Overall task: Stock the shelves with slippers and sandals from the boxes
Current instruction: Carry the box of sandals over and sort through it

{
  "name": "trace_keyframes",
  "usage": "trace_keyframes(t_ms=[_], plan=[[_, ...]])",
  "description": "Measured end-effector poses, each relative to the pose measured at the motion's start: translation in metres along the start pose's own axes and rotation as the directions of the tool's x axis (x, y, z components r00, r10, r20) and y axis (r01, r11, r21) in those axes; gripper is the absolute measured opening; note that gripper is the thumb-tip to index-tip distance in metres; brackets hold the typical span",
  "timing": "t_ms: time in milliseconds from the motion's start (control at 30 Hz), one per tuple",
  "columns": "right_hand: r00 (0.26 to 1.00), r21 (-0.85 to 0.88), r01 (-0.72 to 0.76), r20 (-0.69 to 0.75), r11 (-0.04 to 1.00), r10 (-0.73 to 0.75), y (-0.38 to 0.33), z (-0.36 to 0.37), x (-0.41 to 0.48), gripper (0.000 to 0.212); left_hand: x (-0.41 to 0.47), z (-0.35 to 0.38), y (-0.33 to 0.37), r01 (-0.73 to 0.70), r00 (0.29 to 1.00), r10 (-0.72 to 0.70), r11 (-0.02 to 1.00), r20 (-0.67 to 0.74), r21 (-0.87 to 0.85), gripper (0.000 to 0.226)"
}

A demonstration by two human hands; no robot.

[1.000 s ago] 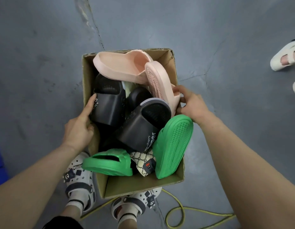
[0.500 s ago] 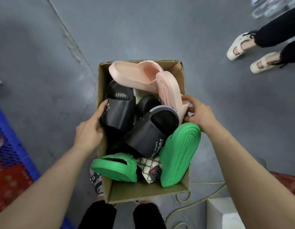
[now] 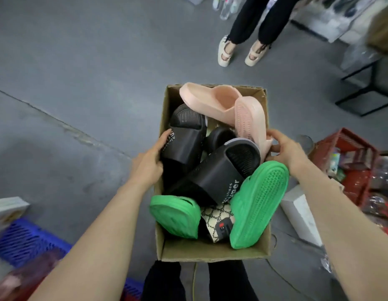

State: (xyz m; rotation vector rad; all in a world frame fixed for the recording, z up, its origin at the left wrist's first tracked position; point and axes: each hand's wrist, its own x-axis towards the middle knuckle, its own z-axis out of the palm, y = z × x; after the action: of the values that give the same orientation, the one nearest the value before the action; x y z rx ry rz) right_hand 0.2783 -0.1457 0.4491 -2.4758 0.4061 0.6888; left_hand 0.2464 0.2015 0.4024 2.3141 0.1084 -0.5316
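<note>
I carry an open cardboard box [image 3: 212,252] in front of me, above the grey floor. My left hand [image 3: 148,165] grips its left wall and my right hand [image 3: 283,149] grips its right wall. The box is heaped with slippers: two pink ones [image 3: 212,101] at the far end, two black slides [image 3: 212,177] in the middle, two green ones [image 3: 257,203] at the near end, and a patterned beige one [image 3: 217,222] between the green pair.
Another person's legs in black trousers and cream sandals [image 3: 225,52] stand ahead. A red crate [image 3: 349,161] and a white block [image 3: 301,210] lie to the right, a blue crate [image 3: 25,242] to the left. A black metal frame [image 3: 362,88] and shelves stand at far right.
The box has stayed in both hands while the view swung: the other person's legs came nearer the centre, and the red crate, white block and blue crate came into view.
</note>
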Motion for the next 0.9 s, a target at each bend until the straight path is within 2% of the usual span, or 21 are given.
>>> trace_keyframes(t_ms=[200, 300, 433, 533, 767, 900], plan=[[0.988, 0.232, -0.086, -0.106, 0.969, 0.113, 0.055, -0.025, -0.097, 0.071, -0.014, -0.011, 0.065, -0.184, 0.976, 0.169, 0.977, 0.139, 0.104, 0.103], [0.977, 0.32, -0.082, -0.163, 0.944, 0.141, 0.084, -0.034, -0.147, 0.067, -0.021, -0.005, 0.102, -0.274, 0.942, 0.236, 0.951, 0.237, 0.143, 0.103], [0.939, 0.408, -0.143, -0.231, 0.902, 0.253, 0.126, -0.04, -0.212, 0.064, -0.039, 0.021, 0.159, -0.37, 0.891, 0.278, 0.903, 0.359, 0.218, 0.095], [0.908, 0.484, -0.183, -0.251, 0.856, 0.336, 0.17, -0.041, -0.259, 0.066, -0.058, 0.054, 0.2, -0.488, 0.823, 0.357, 0.843, 0.442, 0.227, 0.096], [0.781, 0.589, -0.283, -0.316, 0.757, 0.538, 0.263, -0.037, -0.386, 0.06, -0.114, 0.161, 0.283, -0.622, 0.654, 0.43, 0.774, 0.623, 0.119, 0.1], [0.701, 0.675, -0.33, -0.292, 0.66, 0.65, 0.308, -0.031, -0.451, 0.055, -0.16, 0.225, 0.323, -0.728, 0.568, 0.462, 0.668, 0.681, 0.153, 0.097]])
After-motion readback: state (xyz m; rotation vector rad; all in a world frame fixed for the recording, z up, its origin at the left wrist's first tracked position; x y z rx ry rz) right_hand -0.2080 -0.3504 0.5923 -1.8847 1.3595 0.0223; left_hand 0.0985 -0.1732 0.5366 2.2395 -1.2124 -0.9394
